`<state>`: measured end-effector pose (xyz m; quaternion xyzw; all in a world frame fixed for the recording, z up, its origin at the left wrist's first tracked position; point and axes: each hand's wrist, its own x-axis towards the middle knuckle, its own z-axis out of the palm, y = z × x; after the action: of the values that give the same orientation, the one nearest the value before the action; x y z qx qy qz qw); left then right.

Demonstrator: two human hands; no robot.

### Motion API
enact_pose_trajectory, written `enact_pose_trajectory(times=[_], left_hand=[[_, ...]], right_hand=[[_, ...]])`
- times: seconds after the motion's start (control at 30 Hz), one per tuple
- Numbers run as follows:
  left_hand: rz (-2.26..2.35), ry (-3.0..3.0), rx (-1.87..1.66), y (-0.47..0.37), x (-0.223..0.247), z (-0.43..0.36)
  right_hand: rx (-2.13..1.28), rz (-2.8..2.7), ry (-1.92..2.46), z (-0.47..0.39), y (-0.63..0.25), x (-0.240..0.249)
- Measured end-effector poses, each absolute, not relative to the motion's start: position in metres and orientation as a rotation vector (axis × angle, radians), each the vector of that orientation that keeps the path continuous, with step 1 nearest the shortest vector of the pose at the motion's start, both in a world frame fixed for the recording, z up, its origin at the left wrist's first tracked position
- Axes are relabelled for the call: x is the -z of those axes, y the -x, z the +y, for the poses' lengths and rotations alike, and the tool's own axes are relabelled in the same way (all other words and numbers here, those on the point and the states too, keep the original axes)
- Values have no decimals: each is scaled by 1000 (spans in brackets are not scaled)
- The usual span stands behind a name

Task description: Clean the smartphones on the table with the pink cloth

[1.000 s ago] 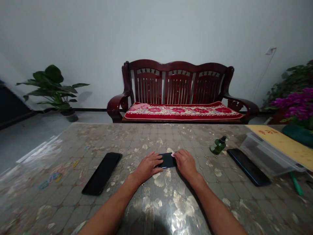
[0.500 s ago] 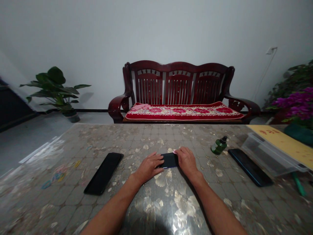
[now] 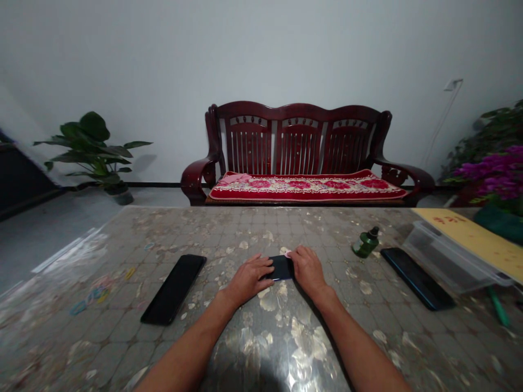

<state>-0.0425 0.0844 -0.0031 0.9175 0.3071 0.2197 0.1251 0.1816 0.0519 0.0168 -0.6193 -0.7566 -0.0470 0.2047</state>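
Note:
A small dark phone lies flat on the table in front of me, its ends partly covered by my hands. My left hand grips its left end, thumb along the near edge and fingers over the top. At the phone's right end, my right hand is closed, pinching a small pale pink piece, perhaps cloth or tissue, against the far edge. Most of that piece is hidden by the fingers.
A large black phone lies left, another dark phone right. Beside the latter stand a green pump bottle and a clear plastic box under a yellow board. Colourful rubber bands lie far left. A wooden bench stands beyond.
My right hand has shifted slightly left along the phone with the pale pink piece. My left hand stays in place on the phone.

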Motion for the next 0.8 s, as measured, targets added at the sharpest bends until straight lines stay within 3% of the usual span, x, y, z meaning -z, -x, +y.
enact_pose_trajectory(times=[0.13, 0.8], left_hand=[[902, -2659, -634, 42, 2, 84], [893, -2675, -676, 42, 4, 83]], right_hand=[[77, -2188, 1591, 46, -176, -17], [69, -2129, 1760, 34, -191, -21]])
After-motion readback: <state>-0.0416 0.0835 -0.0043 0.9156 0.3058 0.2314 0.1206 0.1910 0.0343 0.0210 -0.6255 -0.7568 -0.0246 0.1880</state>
